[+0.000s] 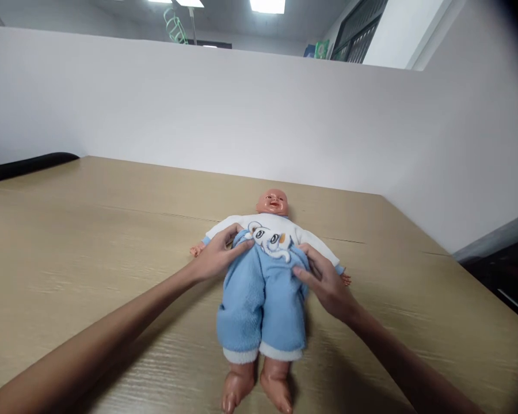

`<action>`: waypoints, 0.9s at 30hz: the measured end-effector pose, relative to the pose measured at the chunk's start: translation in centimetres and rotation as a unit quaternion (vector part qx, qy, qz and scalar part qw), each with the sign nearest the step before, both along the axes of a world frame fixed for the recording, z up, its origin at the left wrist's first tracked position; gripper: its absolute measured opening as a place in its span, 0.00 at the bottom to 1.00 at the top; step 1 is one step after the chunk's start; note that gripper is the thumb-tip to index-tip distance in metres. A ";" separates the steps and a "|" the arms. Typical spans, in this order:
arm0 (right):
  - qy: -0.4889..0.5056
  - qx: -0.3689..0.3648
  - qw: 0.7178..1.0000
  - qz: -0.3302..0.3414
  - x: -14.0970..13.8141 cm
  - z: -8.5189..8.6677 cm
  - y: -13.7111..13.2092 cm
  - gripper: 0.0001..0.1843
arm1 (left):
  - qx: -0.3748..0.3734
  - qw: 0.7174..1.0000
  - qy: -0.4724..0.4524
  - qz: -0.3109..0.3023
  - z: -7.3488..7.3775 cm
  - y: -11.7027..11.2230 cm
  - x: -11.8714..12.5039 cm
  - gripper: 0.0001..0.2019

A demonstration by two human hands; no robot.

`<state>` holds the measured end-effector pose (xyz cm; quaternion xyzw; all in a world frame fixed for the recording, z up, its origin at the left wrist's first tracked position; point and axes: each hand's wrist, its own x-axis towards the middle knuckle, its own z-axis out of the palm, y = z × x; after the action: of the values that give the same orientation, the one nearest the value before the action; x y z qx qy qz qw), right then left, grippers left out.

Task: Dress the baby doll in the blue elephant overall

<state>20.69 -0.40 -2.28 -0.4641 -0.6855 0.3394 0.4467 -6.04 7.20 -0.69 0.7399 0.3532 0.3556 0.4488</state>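
At the far left edge, well away from both hands, a dark curved rim (26,164) shows beyond the pale wooden tabletop (90,241). The left forearm runs in from the lower left corner, and the left hand (218,256) sits at the near-left side of a baby doll (273,202) that lies on its back, head pointing away from the person. This hand is closed on the top edge of the doll's blue trousers (259,305): the thumb lies above on the white shirt (237,224) and the fingers (242,247) press together on the fleece at the waist. Just outside the left hand, beyond its knuckles, the doll's own small hand (196,250) rests on the wood. Between the two hands lies the doll's belly, with an elephant picture (270,238) on the shirt front. Below the hands, toward the person, the trouser legs end in white cuffs, and the bare feet (256,385) stick out near the bottom edge. The right hand (326,282) sits at the other side of the waist, thumb and fingers clamped on the trousers' waistband, with its forearm running off to the lower right. Just past the right hand, the doll's other small hand (346,279) touches the tabletop. Behind everything, far beyond both hands, stands a plain white partition (242,115).
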 end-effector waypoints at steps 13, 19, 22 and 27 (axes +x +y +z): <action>0.174 -0.131 0.970 -0.104 0.8 -4.9 3.9 0.18 | -0.042 0.999 0.021 0.001 -2.6 3.4 -0.2 0.22; 0.179 -0.138 0.970 -0.088 1.8 -5.3 4.2 0.20 | -0.061 0.998 -0.030 0.013 -3.4 3.5 -0.1 0.19; 0.157 -0.146 0.975 -0.063 3.0 -5.3 3.2 0.19 | -0.037 0.999 0.000 -0.032 -4.1 3.9 -1.6 0.14; 0.263 -0.202 0.942 -0.054 2.1 -5.2 2.4 0.19 | -0.081 0.997 -0.005 0.015 -4.3 3.2 -1.4 0.14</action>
<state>22.83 2.01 -7.43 -0.4754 -0.4348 0.5558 0.5254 -7.43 10.42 -4.96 0.6938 0.3897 0.3359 0.5039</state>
